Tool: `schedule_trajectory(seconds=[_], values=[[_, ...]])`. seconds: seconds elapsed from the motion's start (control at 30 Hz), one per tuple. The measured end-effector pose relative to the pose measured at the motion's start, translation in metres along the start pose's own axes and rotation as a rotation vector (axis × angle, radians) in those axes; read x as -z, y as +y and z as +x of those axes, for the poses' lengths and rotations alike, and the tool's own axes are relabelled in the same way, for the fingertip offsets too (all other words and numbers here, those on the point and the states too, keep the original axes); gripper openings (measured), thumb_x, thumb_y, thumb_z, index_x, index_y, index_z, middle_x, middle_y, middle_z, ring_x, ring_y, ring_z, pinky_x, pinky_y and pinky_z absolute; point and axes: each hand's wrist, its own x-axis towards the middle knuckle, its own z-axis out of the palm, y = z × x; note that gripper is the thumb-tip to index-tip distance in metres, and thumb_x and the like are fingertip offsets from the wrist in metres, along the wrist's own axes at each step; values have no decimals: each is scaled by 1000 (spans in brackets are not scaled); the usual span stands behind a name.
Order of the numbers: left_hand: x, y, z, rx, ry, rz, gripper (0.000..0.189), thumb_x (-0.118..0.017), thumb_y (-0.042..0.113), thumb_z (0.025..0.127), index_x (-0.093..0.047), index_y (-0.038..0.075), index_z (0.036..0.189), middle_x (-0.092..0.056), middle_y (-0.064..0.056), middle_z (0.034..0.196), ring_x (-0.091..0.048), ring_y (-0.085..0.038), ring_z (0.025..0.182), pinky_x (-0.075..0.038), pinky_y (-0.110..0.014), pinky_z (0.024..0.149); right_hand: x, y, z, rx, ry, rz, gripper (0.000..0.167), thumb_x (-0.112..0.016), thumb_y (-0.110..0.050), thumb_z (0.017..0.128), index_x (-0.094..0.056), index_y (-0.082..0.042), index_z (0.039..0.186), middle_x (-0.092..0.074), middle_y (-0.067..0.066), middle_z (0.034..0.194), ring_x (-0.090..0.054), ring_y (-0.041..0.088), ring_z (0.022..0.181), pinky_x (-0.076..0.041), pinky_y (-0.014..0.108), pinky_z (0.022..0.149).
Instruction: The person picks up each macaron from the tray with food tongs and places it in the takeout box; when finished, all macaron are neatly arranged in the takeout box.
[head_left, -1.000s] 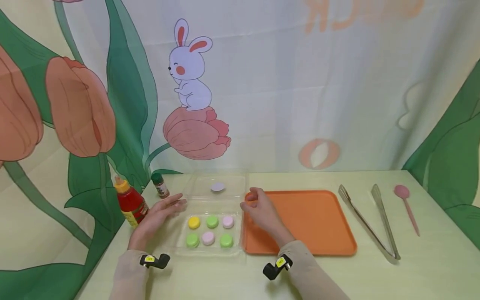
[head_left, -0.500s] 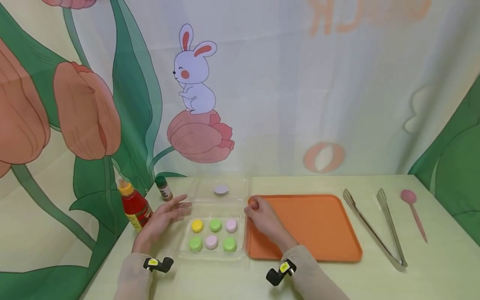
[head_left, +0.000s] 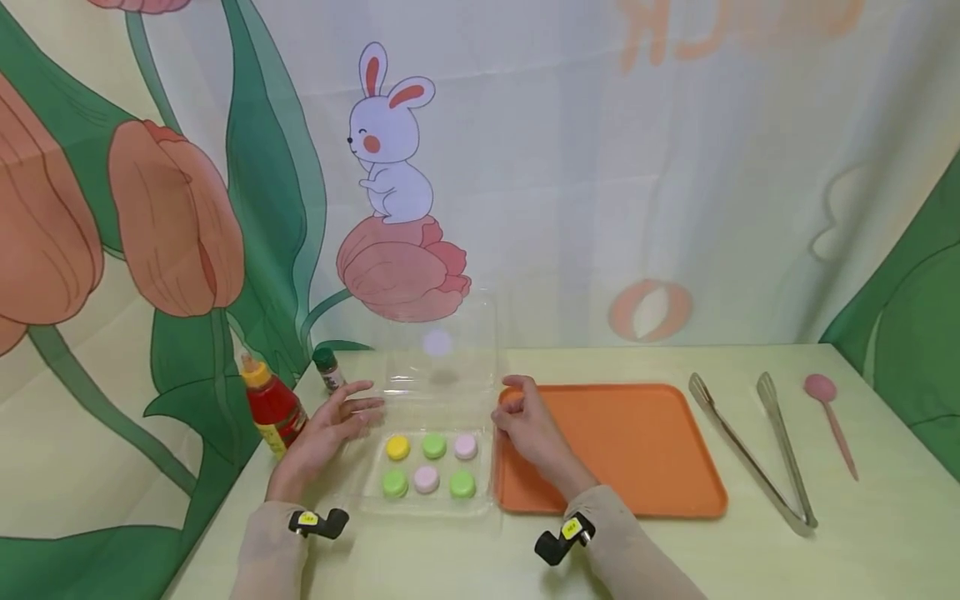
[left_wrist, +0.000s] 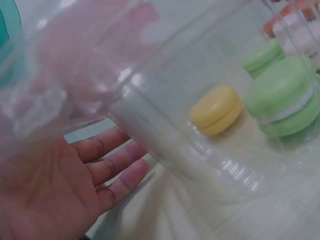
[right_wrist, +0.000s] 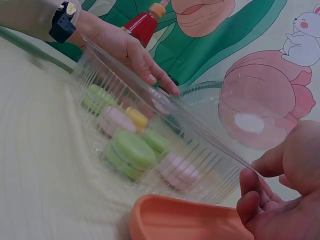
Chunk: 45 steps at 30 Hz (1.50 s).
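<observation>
A clear plastic box point(head_left: 420, 507) holds several toy macarons in yellow, green and pale pink; a green macaron point(right_wrist: 131, 150) and a yellow macaron point(left_wrist: 216, 111) show in the wrist views. Its hinged lid point(head_left: 408, 367), with a round white sticker point(head_left: 437, 342), stands raised at the back. My right hand point(head_left: 534, 427) pinches the box rim at its back right corner between thumb and curled fingers. My left hand point(head_left: 324, 433) lies along the box's left side, fingers extended against or close to the wall; contact is hard to tell.
An orange tray point(head_left: 622, 450) adjoins the box on the right, partly under my right forearm. Farther right lie metal tongs point(head_left: 750, 467) and a pink spoon point(head_left: 821, 388). At the left stand a red sauce bottle point(head_left: 276, 408) and a small green-capped jar point(head_left: 328, 371).
The lid has swung up from lying back on the table to a raised position. My right fingers have closed onto the rim. My left hand has barely moved.
</observation>
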Motion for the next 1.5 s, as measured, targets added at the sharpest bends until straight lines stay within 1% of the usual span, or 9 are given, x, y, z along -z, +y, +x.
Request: schedule_trajectory(seconds=[0.4,0.53,0.67,0.73,0.83,0.9,1.0,1.27,1.5], values=[[5,-4,1,-91,29,30,53,-60,3,113,-38,12,161,-53,-25,166,-56,-45,151,-55,-26,110,2,-1,2,-1,-12,71,42,-62,6,108,-50,-9,145,-60,12,91,-62,24,75,-50,30,68],[5,-1,0,-30,51,34,44,-59,14,116,-45,14,157,-56,-17,165,-56,-41,152,-51,-41,120,3,-2,2,-5,-12,82,29,-60,7,108,-55,-6,134,-61,12,91,-63,22,74,-50,29,65],[4,4,-3,69,96,9,43,-50,39,119,-53,14,154,-51,-11,167,-44,-37,159,-34,-62,132,4,-1,3,-21,7,105,14,-54,5,110,-61,1,121,-60,13,88,-60,20,69,-49,28,62],[4,6,-4,103,108,2,46,-48,44,120,-56,13,151,-49,-12,167,-39,-37,159,-29,-65,134,4,-2,3,-40,19,121,12,-52,3,110,-63,2,115,-60,12,88,-59,19,68,-49,27,62],[4,6,-5,133,98,37,42,-49,40,120,-56,11,149,-53,-14,165,-42,-35,154,-38,-58,128,3,-2,2,-67,34,120,14,-53,0,110,-66,3,111,-60,10,92,-60,18,70,-49,26,63],[4,7,-5,130,84,62,37,-53,32,119,-56,9,148,-55,-16,161,-47,-33,147,-47,-48,118,2,-3,1,-72,34,96,13,-55,1,108,-67,3,112,-61,10,95,-59,19,72,-50,27,65],[4,8,-7,121,69,103,34,-53,26,119,-54,10,148,-57,-17,151,-49,-30,137,-48,-38,103,2,-3,1,-64,33,41,12,-59,4,105,-68,2,114,-62,11,101,-58,20,76,-51,30,68],[-1,15,-10,145,48,153,32,-46,23,121,-48,14,152,-52,-17,138,-45,-31,129,-45,-39,98,6,-4,-6,-50,33,-106,14,-65,-3,106,-68,-5,120,-66,14,120,-65,22,83,-58,35,74],[1,15,-11,175,40,148,33,-45,24,121,-46,18,154,-52,-16,133,-47,-30,123,-42,-40,97,17,-17,-31,-25,-16,-186,54,-76,-13,102,-54,-14,151,-59,21,140,-67,29,100,-59,38,79]])
